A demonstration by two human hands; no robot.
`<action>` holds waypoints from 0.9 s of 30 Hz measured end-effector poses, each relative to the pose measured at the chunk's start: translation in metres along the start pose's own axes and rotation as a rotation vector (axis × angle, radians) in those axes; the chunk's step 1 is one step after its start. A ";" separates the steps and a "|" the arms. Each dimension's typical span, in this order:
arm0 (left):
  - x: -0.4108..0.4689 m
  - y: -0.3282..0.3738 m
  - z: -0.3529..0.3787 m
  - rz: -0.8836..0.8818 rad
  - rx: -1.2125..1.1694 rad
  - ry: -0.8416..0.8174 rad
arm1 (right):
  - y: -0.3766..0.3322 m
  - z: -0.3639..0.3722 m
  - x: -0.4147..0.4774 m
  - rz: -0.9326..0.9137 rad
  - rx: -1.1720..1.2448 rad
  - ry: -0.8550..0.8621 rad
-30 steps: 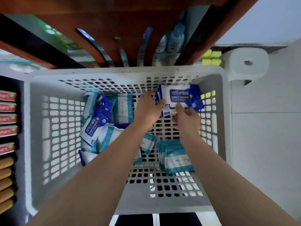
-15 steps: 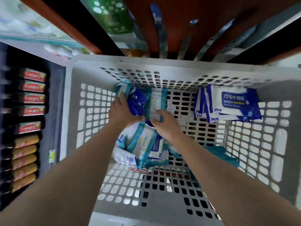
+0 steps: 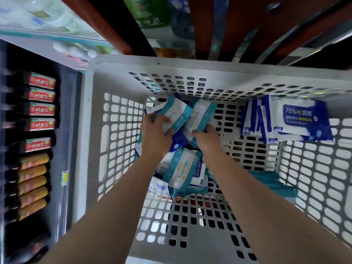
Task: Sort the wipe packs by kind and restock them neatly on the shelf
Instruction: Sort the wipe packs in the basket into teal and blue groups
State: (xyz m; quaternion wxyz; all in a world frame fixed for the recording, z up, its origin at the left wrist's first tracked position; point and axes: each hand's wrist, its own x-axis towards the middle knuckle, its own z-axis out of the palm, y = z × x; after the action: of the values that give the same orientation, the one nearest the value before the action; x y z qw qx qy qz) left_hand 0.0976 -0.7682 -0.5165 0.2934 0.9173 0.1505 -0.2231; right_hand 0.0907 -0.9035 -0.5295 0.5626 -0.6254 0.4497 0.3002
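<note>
Both hands are down inside a white perforated basket (image 3: 91,130). My left hand (image 3: 155,133) grips a teal-and-white wipe pack (image 3: 176,113) at the far left of the pile. Beside it my right hand (image 3: 205,138) grips a second teal-and-white wipe pack (image 3: 202,115). Under the hands lies a mixed heap of teal and blue packs (image 3: 182,172). A stack of blue "75%" alcohol wipe packs (image 3: 293,119) leans against the basket's far right wall. Another teal stack (image 3: 272,181) shows just right of my right forearm.
On the left a dark shelf holds rows of red-labelled boxes (image 3: 42,109) and yellow-labelled packs (image 3: 32,185). Above the basket run brown shelf boards (image 3: 238,25) with bottles (image 3: 152,14) behind them.
Both hands left the blue 75% stack at the right and moved to the pile at the left. They now each hold a teal pack, lifted toward the far wall.
</note>
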 end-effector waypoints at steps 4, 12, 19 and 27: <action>0.002 0.008 -0.004 -0.172 -0.038 -0.074 | 0.006 -0.023 -0.009 0.058 0.218 -0.016; -0.023 0.034 -0.011 -0.241 -0.507 -0.134 | 0.017 -0.055 -0.050 -0.073 0.362 0.030; -0.039 0.046 0.000 -0.395 -0.752 -0.050 | 0.021 -0.070 -0.071 -0.011 0.639 -0.110; -0.055 0.054 -0.006 -0.479 -0.902 -0.330 | 0.024 -0.074 -0.070 -0.116 0.212 -0.142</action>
State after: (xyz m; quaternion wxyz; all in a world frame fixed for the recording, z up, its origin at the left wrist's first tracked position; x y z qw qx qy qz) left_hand 0.0742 -0.8145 -0.4592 0.6189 0.5929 0.3885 -0.3385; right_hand 0.0305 -0.9585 -0.4647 0.6722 -0.5649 0.4010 0.2614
